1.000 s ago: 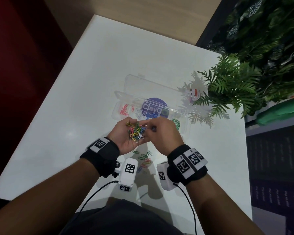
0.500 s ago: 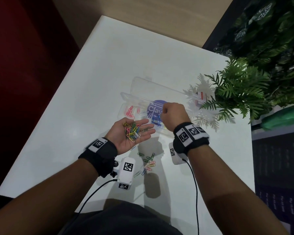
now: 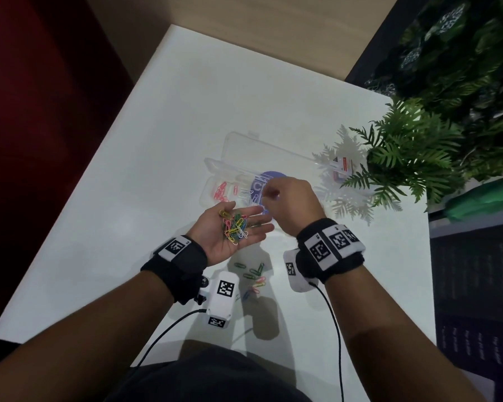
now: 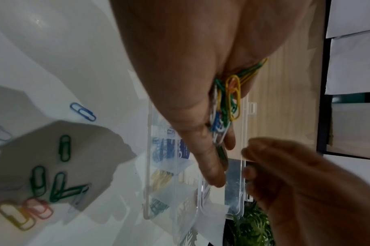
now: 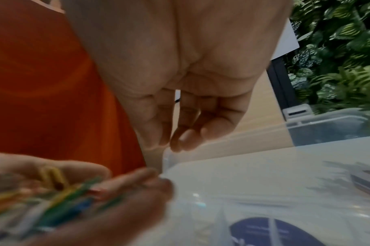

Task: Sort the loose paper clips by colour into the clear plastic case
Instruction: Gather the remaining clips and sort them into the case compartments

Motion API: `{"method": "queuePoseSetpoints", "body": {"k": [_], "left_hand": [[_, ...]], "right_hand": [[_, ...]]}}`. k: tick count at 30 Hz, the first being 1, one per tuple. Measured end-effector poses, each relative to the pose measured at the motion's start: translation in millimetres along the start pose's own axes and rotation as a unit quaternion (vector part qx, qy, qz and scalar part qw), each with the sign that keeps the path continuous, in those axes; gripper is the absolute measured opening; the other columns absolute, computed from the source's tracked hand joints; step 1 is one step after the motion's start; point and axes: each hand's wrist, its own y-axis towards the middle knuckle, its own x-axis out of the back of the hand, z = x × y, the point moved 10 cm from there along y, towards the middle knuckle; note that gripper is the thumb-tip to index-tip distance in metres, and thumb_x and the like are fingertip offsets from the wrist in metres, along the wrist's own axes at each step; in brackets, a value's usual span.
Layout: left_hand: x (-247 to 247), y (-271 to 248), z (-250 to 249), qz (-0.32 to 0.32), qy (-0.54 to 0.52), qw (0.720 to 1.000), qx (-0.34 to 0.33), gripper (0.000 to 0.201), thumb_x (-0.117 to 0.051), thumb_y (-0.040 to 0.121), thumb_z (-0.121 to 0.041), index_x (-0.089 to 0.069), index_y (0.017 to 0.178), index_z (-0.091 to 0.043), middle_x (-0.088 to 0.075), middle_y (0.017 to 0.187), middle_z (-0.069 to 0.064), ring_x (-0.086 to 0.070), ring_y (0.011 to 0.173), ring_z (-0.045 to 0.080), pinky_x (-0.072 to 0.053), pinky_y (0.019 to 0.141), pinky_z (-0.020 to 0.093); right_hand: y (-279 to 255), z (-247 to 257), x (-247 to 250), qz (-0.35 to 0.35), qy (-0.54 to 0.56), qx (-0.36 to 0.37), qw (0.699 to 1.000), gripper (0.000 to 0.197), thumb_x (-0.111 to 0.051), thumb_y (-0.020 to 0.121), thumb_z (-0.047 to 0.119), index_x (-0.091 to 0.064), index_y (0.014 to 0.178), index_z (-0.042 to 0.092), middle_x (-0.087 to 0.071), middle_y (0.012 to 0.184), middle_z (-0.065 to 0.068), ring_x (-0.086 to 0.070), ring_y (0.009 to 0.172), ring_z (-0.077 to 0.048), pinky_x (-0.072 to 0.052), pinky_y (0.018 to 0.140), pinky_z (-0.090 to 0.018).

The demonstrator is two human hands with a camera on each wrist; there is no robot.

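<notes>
Head view: the left hand (image 3: 230,230) lies palm up with fingers spread flat, carrying a heap of mixed paper clips (image 3: 235,227) above the middle of the white counter (image 3: 145,158). The right hand (image 3: 291,201) hangs over the clear plastic case (image 3: 215,181), fingers curled inward; whether it pinches a clip cannot be told. The case sits open toward the counter's far right edge, with pink clips (image 3: 219,190) in its left end compartment. More loose clips (image 3: 254,275) lie on the counter near its front edge, between the wrists. A fern (image 3: 404,161) stands at the right edge.

Left wrist view: clips rest along the open left hand's palm (image 4: 226,106); green clips (image 4: 53,179) lie on the counter; blue, yellow and green clips fill separate compartments.

Right wrist view: the right hand's fingertips (image 5: 184,139) are bent close together above the case's rim, blurred.
</notes>
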Motion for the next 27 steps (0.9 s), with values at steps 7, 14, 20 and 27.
{"method": "queuePoseSetpoints", "body": {"k": [7, 14, 20, 27], "left_hand": [[-15, 0, 10, -0.008, 0.016, 1.000, -0.016, 0.042, -0.033, 0.102, -0.036, -0.060, 0.100, -0.004, -0.068, 0.073, 0.009, -0.069, 0.063, 0.018, -0.055, 0.052, 0.028], [-19, -2, 10, -0.011, 0.026, 0.999, -0.027, 0.043, -0.039, 0.097, -0.044, -0.062, 0.086, -0.010, -0.066, 0.064, 0.003, -0.066, 0.056, 0.013, -0.055, 0.052, 0.022], [-33, -5, 11, 0.034, 0.001, 0.999, -0.019, 0.057, -0.027, 0.101, -0.044, -0.066, 0.103, -0.002, -0.071, 0.091, 0.017, -0.071, 0.079, 0.027, -0.060, 0.068, 0.041], [-35, -1, 14, 0.070, -0.004, 0.998, 0.001, 0.066, -0.025, 0.100, -0.045, -0.067, 0.101, 0.005, -0.065, 0.098, 0.022, -0.066, 0.087, 0.031, -0.058, 0.077, 0.043]], "right_hand": [[-29, 50, -23, 0.046, 0.019, 0.074, 0.996, 0.017, -0.059, 0.084, 0.016, -0.064, 0.100, 0.021, -0.063, 0.100, -0.002, -0.058, 0.091, -0.019, -0.046, 0.073, -0.031], [-35, 52, -24, 0.021, 0.045, 0.077, 0.996, 0.023, -0.055, 0.083, 0.008, -0.064, 0.101, 0.018, -0.067, 0.096, -0.005, -0.060, 0.089, -0.023, -0.049, 0.076, -0.035], [-32, 16, 6, -0.062, 0.273, -0.011, 0.960, 0.020, -0.058, 0.084, 0.007, -0.066, 0.091, 0.024, -0.059, 0.073, 0.005, -0.056, 0.065, -0.008, -0.047, 0.066, -0.022], [-42, 6, 5, 0.025, 0.120, 0.003, 0.992, 0.017, -0.058, 0.085, 0.010, -0.070, 0.093, 0.019, -0.066, 0.082, -0.003, -0.060, 0.073, -0.016, -0.049, 0.069, -0.028]]}}
